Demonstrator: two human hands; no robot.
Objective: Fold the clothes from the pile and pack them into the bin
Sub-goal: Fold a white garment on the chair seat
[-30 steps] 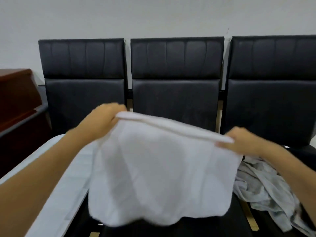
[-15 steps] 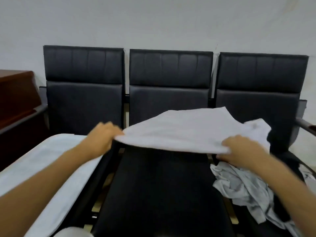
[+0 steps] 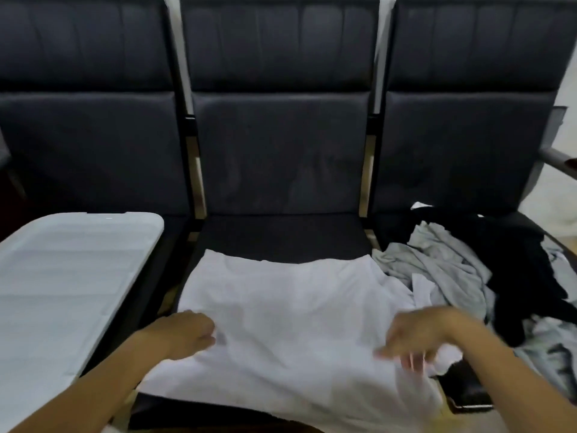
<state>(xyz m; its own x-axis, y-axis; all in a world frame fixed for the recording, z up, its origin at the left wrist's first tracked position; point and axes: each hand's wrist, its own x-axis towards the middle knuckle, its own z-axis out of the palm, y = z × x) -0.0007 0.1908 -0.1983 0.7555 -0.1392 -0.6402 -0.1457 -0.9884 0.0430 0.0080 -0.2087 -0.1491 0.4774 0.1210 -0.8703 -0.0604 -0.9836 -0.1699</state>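
Note:
A white garment (image 3: 290, 310) lies spread flat on the middle seat (image 3: 281, 239) of a row of black chairs. My left hand (image 3: 184, 335) is curled at the garment's near left edge and pinches the cloth. Blurred by motion, my right hand (image 3: 418, 339) hovers over the near right edge with its fingers hanging down loosely onto a raised fold. The pile (image 3: 452, 270) of grey, white and black clothes sits on the right seat. A white plastic bin (image 3: 78, 276) with a ribbed top rests on the left seat.
Three black padded backrests (image 3: 281, 135) stand behind the seats. A grey armrest (image 3: 559, 159) sticks out at the far right. Gaps with metal frame bars separate the seats.
The white garment went from hanging in the air between both hands to lying flat on the middle seat. Both hands came down and toward me, and the view tilted downward.

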